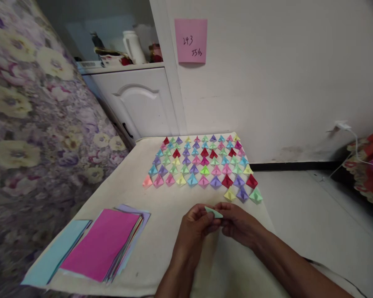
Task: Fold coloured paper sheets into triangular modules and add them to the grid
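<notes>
A small pale green folded paper (214,212) is pinched between my two hands above the near part of the table. My left hand (197,221) grips its left side, with the thumb lying on the paper. From the other side, my right hand (236,221) closes its fingers on the right end. Just beyond my hands lie a yellow folded paper piece (230,194), a purple one (243,194) and a light green one (256,195) in a short row. Farther back, several rows of similar small folded pieces (192,179) in many colours cover the table.
A stack of coloured paper with a magenta sheet (102,244) on top lies at the left of the cloth-covered table (161,240), beside light blue sheets (60,252). A flowered curtain (49,145) hangs along the left. Behind stand a white cabinet (139,101) and a wall with a pink note (190,40).
</notes>
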